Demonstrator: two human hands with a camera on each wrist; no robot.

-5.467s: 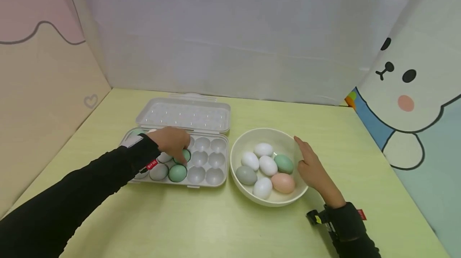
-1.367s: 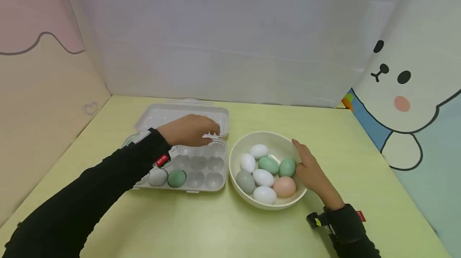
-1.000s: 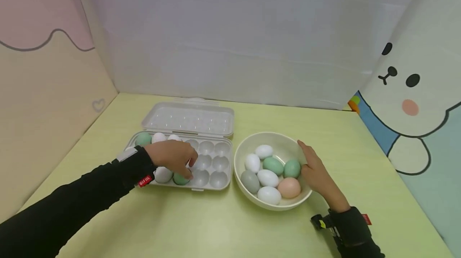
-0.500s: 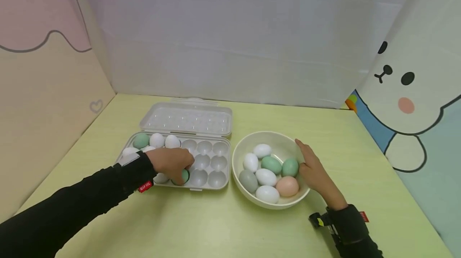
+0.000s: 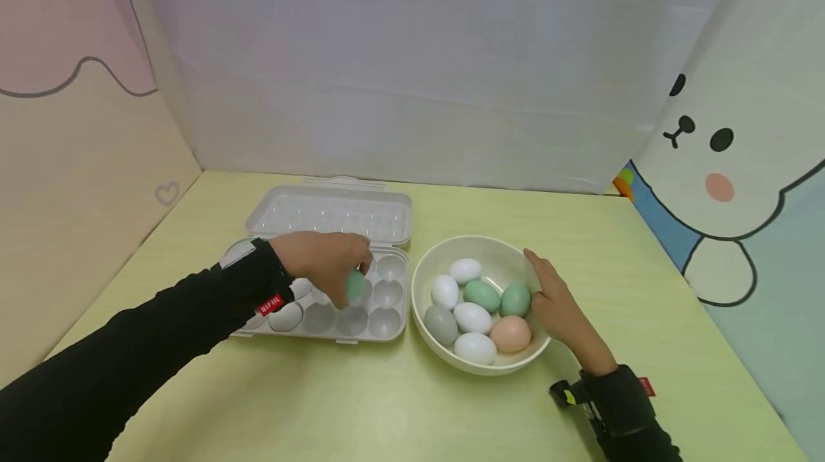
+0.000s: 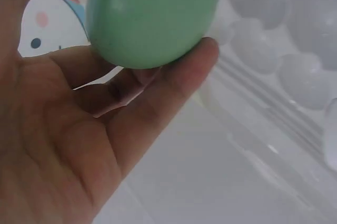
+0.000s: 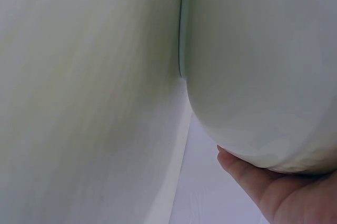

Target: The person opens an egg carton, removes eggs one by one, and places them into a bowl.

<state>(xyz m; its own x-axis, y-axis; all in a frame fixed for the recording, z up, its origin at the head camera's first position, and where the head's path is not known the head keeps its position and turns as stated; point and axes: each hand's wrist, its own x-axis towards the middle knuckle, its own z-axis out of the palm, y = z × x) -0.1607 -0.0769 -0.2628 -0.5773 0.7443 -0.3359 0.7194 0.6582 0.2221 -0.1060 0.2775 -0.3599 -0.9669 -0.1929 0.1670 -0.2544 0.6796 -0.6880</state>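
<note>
My left hand [image 5: 322, 261] pinches a green egg [image 5: 355, 285] above the egg carton [image 5: 386, 295], thumb on the near side. Close up in the left wrist view, the green egg [image 6: 152, 13] sits between the fingers. White eggs [image 5: 286, 316] stand in the carton's left cells, partly hidden by the hand and sleeve. My right hand [image 5: 559, 308] grips the right side of a cream bowl [image 5: 505, 259], index finger stretched along the rim. In the right wrist view, fingers [image 7: 253, 182] lie against the bowl's outer wall [image 7: 258, 66]. Inside the bowl are several white, green and grey eggs and a peach one.
The carton's clear lid [image 5: 329, 211] lies folded back behind it. Carton and bowl stand close side by side on the pale green table [image 5: 361, 405]. A white sheet [image 5: 399, 75] rises at the back, and printed panels flank both sides.
A green egg from the carton's middle row has gone into the bowl. My left hand then took the front-row green egg and lifted it out, moving rightward. The right hand stays at the bowl.
</note>
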